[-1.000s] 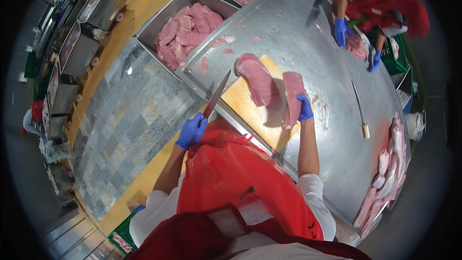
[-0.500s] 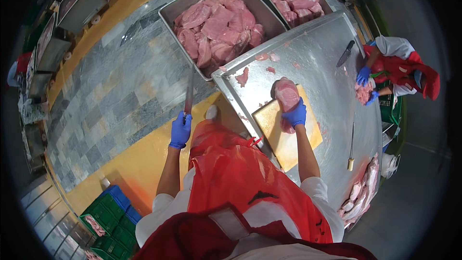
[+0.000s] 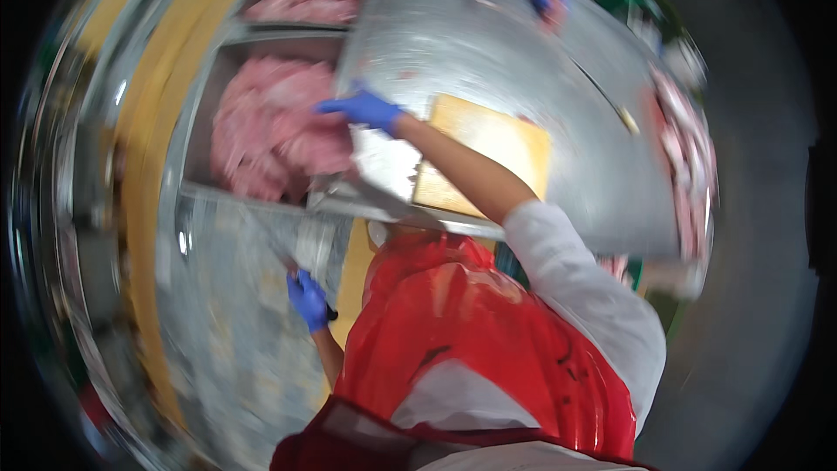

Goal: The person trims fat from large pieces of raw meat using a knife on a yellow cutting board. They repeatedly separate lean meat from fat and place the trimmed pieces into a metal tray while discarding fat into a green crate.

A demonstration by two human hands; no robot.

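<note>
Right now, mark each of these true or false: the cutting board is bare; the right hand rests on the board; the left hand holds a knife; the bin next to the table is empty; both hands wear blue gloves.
1. The cutting board is bare. True, no meat shows on it.
2. The right hand rests on the board. False: it is stretched out past the board, at the edge of the bin of pink meat.
3. The left hand holds a knife. True, low beside the red apron, though blurred.
4. The bin is empty. False: it is heaped with meat.
5. Both hands wear blue gloves. True.
</note>
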